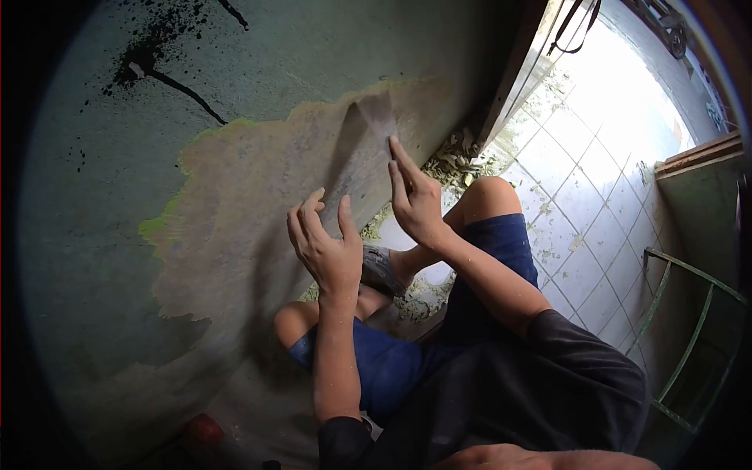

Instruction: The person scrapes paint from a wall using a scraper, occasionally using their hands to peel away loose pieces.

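In the head view my right hand (419, 200) holds a flat scraper, its index finger stretched along the tool. The scraper's wide blade (378, 113) lies against or very near the wall, blurred, close to the upper edge of a bare patch (235, 188); its handle is hidden in my hand. My left hand (329, 254) is raised in front of the lower part of the patch, fingers apart and holding nothing. Whether its fingertips touch the wall I cannot tell. Green paint (102, 196) surrounds the patch, with a bright yellow-green rim at the left.
Peeled paint flakes (458, 160) lie along the wall's foot and over the white tiled floor (580, 204). A door frame (517, 74) stands at the upper right. At the right is a green metal rack (689, 337). My bent knees and a sandal (380, 270) are below my hands.
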`<action>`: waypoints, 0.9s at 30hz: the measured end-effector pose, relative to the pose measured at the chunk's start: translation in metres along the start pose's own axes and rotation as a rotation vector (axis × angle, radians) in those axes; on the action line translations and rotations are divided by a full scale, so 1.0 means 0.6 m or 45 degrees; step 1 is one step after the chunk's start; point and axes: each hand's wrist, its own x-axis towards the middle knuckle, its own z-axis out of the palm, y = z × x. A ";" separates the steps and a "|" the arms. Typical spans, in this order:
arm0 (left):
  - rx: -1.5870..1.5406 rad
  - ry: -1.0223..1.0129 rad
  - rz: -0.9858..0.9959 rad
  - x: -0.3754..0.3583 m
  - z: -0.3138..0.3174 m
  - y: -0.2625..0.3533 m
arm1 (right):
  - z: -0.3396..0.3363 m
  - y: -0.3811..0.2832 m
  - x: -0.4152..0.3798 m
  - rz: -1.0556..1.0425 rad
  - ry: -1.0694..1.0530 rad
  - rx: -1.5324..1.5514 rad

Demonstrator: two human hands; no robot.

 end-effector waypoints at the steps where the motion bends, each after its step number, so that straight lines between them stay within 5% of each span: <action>1: 0.010 -0.002 0.000 0.001 0.000 -0.002 | -0.006 -0.016 0.022 0.089 0.025 0.028; 12: 0.017 -0.032 0.010 -0.007 -0.008 0.004 | -0.016 -0.013 0.009 0.257 -0.013 -0.062; 14: -0.044 -0.015 0.016 -0.008 -0.004 0.006 | -0.004 -0.007 0.006 -0.107 0.110 -0.022; 16: -0.006 -0.027 0.004 0.000 0.000 0.002 | -0.028 -0.026 0.059 0.294 0.138 0.006; 22: -0.022 -0.029 0.011 -0.004 0.011 -0.003 | -0.010 0.017 -0.017 0.117 0.019 0.023; 23: -0.003 -0.039 0.017 -0.001 0.014 -0.005 | -0.027 -0.009 0.017 0.388 -0.028 0.003; 24: 0.019 -0.055 0.018 -0.003 0.017 -0.005 | -0.034 -0.025 0.064 0.286 0.174 0.059; 27: 0.033 -0.073 -0.030 0.002 0.009 0.017 | -0.044 -0.021 0.090 0.283 0.177 0.071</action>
